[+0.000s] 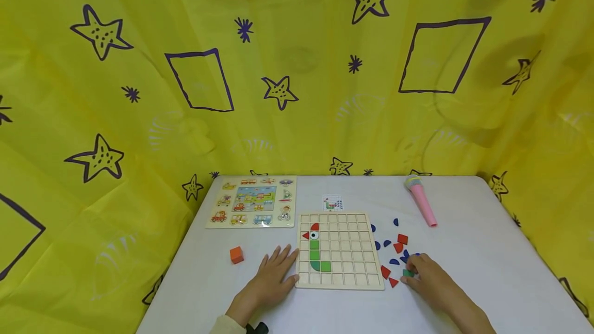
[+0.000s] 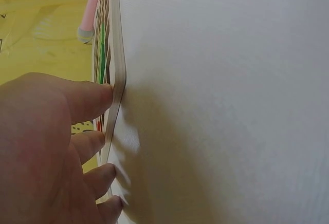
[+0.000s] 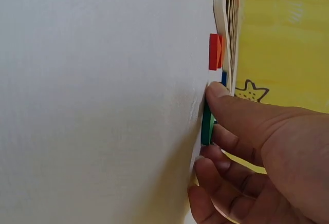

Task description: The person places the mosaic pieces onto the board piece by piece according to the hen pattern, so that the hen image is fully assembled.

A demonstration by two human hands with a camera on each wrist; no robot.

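A wooden grid board (image 1: 343, 277) lies on the table. On it green, red and white pieces form a shape, with an eye piece (image 1: 314, 235) near the top. My left hand (image 1: 271, 280) rests beside the board's left side, its fingers spread and thumb touching the edge; the left wrist view shows the thumb (image 2: 92, 100) against the rim. To the right of the board, my right hand (image 1: 431, 280) pinches a green piece (image 3: 207, 124) between thumb and index finger, low at the tabletop. Red pieces (image 1: 385, 272) and blue half-round pieces (image 1: 394, 262) lie around that hand.
A small pattern card (image 1: 332, 202) lies behind the board. The vehicle picture puzzle (image 1: 290, 215) is at the back left, an orange cube (image 1: 236, 255) in front of it. At the back right is a pink toy microphone (image 1: 422, 202). A yellow curtain (image 1: 297, 133) surrounds the table.
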